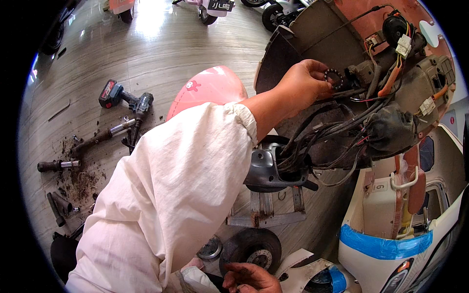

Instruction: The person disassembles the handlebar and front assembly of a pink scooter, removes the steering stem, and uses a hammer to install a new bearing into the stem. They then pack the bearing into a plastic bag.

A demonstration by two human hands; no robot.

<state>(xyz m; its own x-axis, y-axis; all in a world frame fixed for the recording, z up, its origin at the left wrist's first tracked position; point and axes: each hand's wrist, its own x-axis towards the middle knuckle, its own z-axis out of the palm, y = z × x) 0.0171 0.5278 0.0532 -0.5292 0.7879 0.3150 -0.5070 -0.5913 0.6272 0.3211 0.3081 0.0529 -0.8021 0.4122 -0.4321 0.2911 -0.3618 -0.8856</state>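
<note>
With its fingertips, my left hand [305, 85] pinches a small ring of dark balls, a ball bearing ring [334, 78]. It is held beside the bundle of black cables [322, 134] inside the scooter front body panel [317, 34]. A grey plastic handlebar cover [266, 168] lies below, with cables running out of it. At the bottom edge, my right hand [251, 278] has dirty, curled fingers and is partly cut off; what they hold, if anything, is hidden. A wheel with a brake disc [254, 251] lies just above it.
On the floor at left are a cordless impact wrench [127, 100], a fork tube [97, 141] and scattered dirt [80, 183]. A pink panel [210, 88] lies beyond my arm. A white body shell with blue tape [386, 241] stands at right, near a metal frame piece [266, 219].
</note>
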